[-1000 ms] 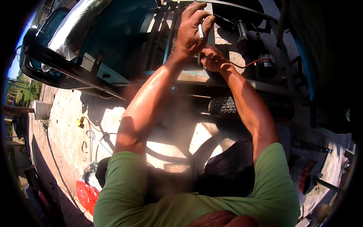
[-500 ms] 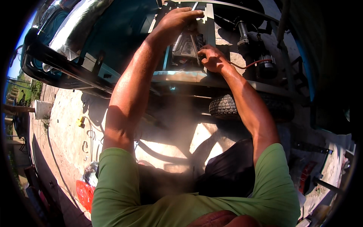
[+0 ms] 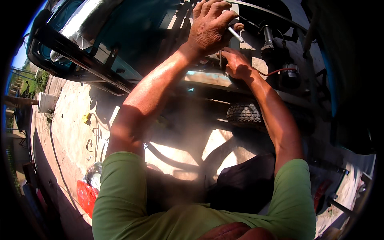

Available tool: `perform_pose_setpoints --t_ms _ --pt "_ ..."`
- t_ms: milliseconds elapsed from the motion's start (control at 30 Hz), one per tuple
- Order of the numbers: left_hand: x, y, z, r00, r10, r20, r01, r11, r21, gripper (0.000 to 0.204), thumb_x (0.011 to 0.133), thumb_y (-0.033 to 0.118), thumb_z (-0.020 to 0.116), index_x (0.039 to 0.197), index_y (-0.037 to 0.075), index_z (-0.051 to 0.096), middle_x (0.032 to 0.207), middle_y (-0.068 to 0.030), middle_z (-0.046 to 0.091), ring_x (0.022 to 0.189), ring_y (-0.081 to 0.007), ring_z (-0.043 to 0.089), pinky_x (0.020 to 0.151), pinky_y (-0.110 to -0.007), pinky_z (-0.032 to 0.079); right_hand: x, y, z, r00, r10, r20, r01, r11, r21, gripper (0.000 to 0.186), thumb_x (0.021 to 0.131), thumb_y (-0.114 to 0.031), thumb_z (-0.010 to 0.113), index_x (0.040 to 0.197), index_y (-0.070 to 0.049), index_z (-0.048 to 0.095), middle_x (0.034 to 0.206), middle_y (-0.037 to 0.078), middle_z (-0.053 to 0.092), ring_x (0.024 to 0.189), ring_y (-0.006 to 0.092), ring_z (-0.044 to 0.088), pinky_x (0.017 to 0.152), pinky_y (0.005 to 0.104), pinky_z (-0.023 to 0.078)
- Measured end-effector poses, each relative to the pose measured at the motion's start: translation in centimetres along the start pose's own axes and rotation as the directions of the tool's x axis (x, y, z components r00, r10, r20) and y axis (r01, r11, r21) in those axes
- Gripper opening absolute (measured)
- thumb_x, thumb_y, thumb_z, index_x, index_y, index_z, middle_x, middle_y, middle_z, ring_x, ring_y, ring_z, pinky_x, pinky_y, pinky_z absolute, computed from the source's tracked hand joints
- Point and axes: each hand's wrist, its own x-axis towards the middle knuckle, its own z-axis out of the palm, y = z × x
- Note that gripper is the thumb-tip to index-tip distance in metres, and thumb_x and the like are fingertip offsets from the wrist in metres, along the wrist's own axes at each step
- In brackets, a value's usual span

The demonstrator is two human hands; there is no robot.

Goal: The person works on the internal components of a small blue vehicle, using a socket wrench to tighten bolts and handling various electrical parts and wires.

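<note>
left fingers (image 3: 227, 17) partly hide a silvery rod (image 3: 237, 35)

Metal rod (image 3: 236, 35), silver-grey; shirt (image 3: 124, 180), plain green; trouser leg (image 3: 244, 178), black; tyre (image 3: 243, 113), black with blocky tread pattern; thin cable (image 3: 269, 74), red; body panel (image 3: 136, 32), dark teal; bucket (image 3: 47, 103), white; plastic bag (image 3: 85, 196), bright red; plug (image 3: 86, 117), yellow; ground (image 3: 70, 110), pale beige.

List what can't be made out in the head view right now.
All in the head view:
Upper end of the silver rod: hidden by the left hand.
Whether the right hand grips the thin upright rod: too small.
Right part of the tyre: right forearm, shadow.
Pale wrapped bundle: cut by top edge.
</note>
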Motion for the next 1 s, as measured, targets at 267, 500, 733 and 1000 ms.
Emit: perform_pose_setpoints --t_ms 267,500,733,1000 --pt "-2.5 0.7 2.2 0.952 -0.307 -0.006 0.29 0.903 -0.317 0.037 0.097 0.031 0.075 0.127 0.01 0.069 0.156 -0.0223 0.047 0.144 -0.0427 0.044 0.121 -0.053 0.036 1.7 -1.6 -2.0 1.0 0.006 -0.018 -0.007 0.998 -0.057 0.027 0.093 -0.015 0.063 0.118 -0.008 0.068 0.114 0.022 0.071 0.11 0.045 0.066 0.088 0.0516 0.055" --pt "-3.2 0.7 0.8 0.891 -0.442 0.106 0.348 0.513 -0.785 0.03 0.109 0.032 0.058 0.125 0.01 0.07 0.151 -0.0125 0.056 0.126 -0.0298 0.063 0.106 -0.041 0.049 4.5 0.8 -0.1 0.999 0.011 -0.048 -0.01 1.0 0.01 0.026 0.094 -0.021 0.066 0.113 -0.004 0.07 0.115 0.022 0.069 0.111 0.0445 0.064 0.093 0.0492 0.053" --pt "-3.2 0.7 -0.3 0.698 -0.438 0.567 0.351 -0.481 -0.803 0.032 0.111 0.032 0.054 0.118 0.002 0.063 0.113 -0.0145 0.07 0.102 -0.02 0.068 0.089 -0.035 0.057 6.0 1.6 0.3 1.0 0.027 0.012 -0.027 1.0 -0.008 0.034 0.087 -0.029 0.077 0.117 -0.013 0.074 0.127 0.014 0.07 0.116 0.0369 0.067 0.099 0.0463 0.054" --pt "0.3 -1.7 -2.4 0.748 -0.285 0.599 0.663 0.352 -0.661 0.022 0.1 0.02 0.07 0.106 -0.001 0.071 0.087 -0.0078 0.069 0.078 -0.0158 0.067 0.073 -0.029 0.054 7.9 0.0 -1.4 0.98 0.007 0.2 -0.003 1.0 -0.022 0.044 0.092 -0.033 0.072 0.128 -0.009 0.069 0.129 0.017 0.07 0.119 0.0386 0.067 0.102 0.048 0.053"
